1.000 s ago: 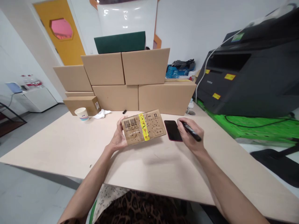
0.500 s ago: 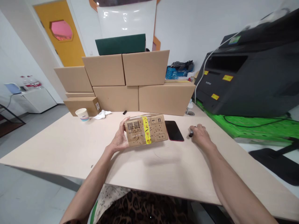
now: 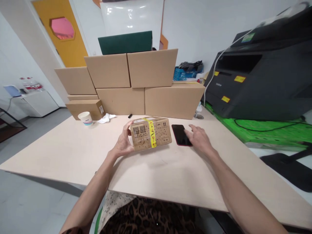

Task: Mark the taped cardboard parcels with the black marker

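Observation:
My left hand (image 3: 124,142) grips the left end of a small cardboard box (image 3: 162,134), tilted over the table. Yellow tape runs down the middle of its printed face, with square codes to the left and arrow marks to the right. My right hand (image 3: 200,139) is open, its fingers spread and slightly blurred, at the right edge of a dark smartphone (image 3: 180,134). Whether the fingertips touch the phone, I cannot tell. The phone lies face up on the table with a red rim. No marker shows in or around the right hand.
Large cardboard boxes (image 3: 151,70) stand stacked along the table's (image 3: 156,182) back, a dark green box (image 3: 125,43) on top. A paper cup (image 3: 85,118), crumpled tissue (image 3: 106,118) and black cap (image 3: 130,116) sit before them. A printer (image 3: 263,81) rises at right.
My right hand held a black marker, put it down toward the right, and has come back to the phone with spread fingers. My left hand has tipped the cardboard box, showing its top.

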`<control>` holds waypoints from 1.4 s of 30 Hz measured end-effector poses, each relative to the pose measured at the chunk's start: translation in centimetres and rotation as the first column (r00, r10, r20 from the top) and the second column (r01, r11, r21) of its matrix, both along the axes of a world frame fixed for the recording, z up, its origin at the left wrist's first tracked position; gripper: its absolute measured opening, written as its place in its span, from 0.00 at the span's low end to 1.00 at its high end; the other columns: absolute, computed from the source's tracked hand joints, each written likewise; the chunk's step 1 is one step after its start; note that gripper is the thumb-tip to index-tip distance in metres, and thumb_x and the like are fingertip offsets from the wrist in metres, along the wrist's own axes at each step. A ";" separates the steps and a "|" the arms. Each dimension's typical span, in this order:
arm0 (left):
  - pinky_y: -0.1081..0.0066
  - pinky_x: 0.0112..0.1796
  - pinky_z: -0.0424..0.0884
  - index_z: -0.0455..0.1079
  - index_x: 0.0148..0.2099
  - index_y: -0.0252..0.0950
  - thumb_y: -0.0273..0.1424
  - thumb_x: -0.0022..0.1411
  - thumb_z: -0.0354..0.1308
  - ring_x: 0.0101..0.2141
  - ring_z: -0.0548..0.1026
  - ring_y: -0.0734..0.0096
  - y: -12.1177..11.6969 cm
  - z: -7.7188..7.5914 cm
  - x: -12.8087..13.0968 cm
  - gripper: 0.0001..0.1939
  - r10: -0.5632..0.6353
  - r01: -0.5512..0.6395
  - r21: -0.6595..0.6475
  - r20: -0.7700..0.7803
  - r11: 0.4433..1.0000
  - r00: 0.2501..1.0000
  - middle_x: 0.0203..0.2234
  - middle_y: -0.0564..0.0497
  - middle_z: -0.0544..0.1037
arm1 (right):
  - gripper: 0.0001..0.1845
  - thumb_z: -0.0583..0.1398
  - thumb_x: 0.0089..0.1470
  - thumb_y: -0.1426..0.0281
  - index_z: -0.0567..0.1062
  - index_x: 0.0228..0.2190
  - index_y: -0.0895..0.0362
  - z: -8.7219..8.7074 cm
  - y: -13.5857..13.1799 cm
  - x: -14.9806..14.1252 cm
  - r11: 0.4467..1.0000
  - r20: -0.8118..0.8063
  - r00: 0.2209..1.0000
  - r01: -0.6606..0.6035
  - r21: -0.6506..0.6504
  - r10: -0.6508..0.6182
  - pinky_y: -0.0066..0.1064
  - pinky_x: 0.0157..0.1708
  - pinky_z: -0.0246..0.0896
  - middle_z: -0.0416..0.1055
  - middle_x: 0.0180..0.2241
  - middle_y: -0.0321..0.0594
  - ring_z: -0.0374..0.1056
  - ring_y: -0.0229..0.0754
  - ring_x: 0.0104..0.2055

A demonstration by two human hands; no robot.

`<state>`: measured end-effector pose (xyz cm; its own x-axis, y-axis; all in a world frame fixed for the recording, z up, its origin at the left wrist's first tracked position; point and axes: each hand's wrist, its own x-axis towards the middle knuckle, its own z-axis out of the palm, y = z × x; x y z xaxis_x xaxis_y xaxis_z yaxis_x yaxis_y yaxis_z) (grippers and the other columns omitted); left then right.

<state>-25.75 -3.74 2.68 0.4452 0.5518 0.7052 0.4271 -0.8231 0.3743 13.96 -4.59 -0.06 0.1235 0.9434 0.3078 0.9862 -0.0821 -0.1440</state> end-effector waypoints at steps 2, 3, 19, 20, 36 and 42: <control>0.54 0.47 0.80 0.38 0.76 0.44 0.41 0.49 0.78 0.55 0.77 0.47 0.2 -0.2 0.1 0.65 0.032 -0.031 0.047 -0.009 0.998 0.999 0.69 0.29 0.58 | 0.36 0.51 0.68 0.53 0.65 0.66 0.65 0.1 -0.3 -2.4 0.997 -0.055 0.998 -0.032 -0.063 0.029 0.47 0.55 0.61 0.75 0.52 0.64 0.69 0.63 0.56; 0.55 0.47 0.80 0.38 0.76 0.43 0.41 0.49 0.78 0.56 0.76 0.46 0.3 -0.3 0.1 0.65 0.045 -0.044 0.066 -0.009 0.997 0.999 0.70 0.28 0.58 | 0.40 0.53 0.67 0.50 0.62 0.68 0.66 0.2 -0.5 -3.4 0.992 -0.050 0.998 -0.028 -0.124 0.022 0.49 0.56 0.60 0.74 0.53 0.66 0.68 0.65 0.56; 0.54 0.43 0.80 0.37 0.75 0.49 0.40 0.48 0.76 0.63 0.69 0.40 1.1 -1.3 0.2 0.63 0.100 -0.098 0.082 -0.019 0.992 0.995 0.70 0.33 0.57 | 0.61 0.68 0.44 0.41 0.58 0.67 0.64 0.5 1.7 -3.2 0.934 -0.224 0.950 0.134 -0.332 -0.217 0.55 0.54 0.60 0.70 0.56 0.71 0.67 0.73 0.60; 0.54 0.43 0.80 0.37 0.75 0.50 0.41 0.48 0.76 0.64 0.69 0.39 1.1 -1.3 0.2 0.63 0.098 -0.097 0.083 -0.018 0.992 0.995 0.70 0.33 0.57 | 0.62 0.70 0.41 0.41 0.58 0.66 0.63 0.4 1.9 -3.0 0.937 -0.262 0.939 0.131 -0.324 -0.222 0.55 0.54 0.61 0.70 0.57 0.71 0.67 0.73 0.60; 0.51 0.49 0.79 0.39 0.75 0.44 0.48 0.47 0.77 0.62 0.71 0.39 1.0 -1.3 -0.4 0.65 0.122 -0.124 0.016 0.095 0.992 0.988 0.70 0.30 0.56 | 0.32 0.74 0.28 0.47 0.75 0.30 0.54 -0.9 1.1 -3.6 0.971 -0.978 0.048 0.113 0.209 0.204 0.34 0.28 0.70 0.77 0.27 0.37 0.73 0.43 0.29; 0.41 0.54 0.75 0.38 0.75 0.53 0.49 0.45 0.78 0.63 0.67 0.39 1.5 -1.7 -0.7 0.67 0.111 -0.110 -0.016 0.207 0.994 0.972 0.69 0.37 0.56 | 0.32 0.74 0.40 0.49 0.77 0.45 0.49 2.3 -1.3 -4.9 0.912 -0.901 -0.176 0.190 0.364 0.396 0.32 0.29 0.73 0.81 0.41 0.35 0.76 0.42 0.35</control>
<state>-26.45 -2.25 0.96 0.2252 0.5926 0.7734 0.4281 -0.7732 0.4678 9.09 -5.87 2.20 0.4543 0.8765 0.1592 -0.3286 0.3310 -0.8846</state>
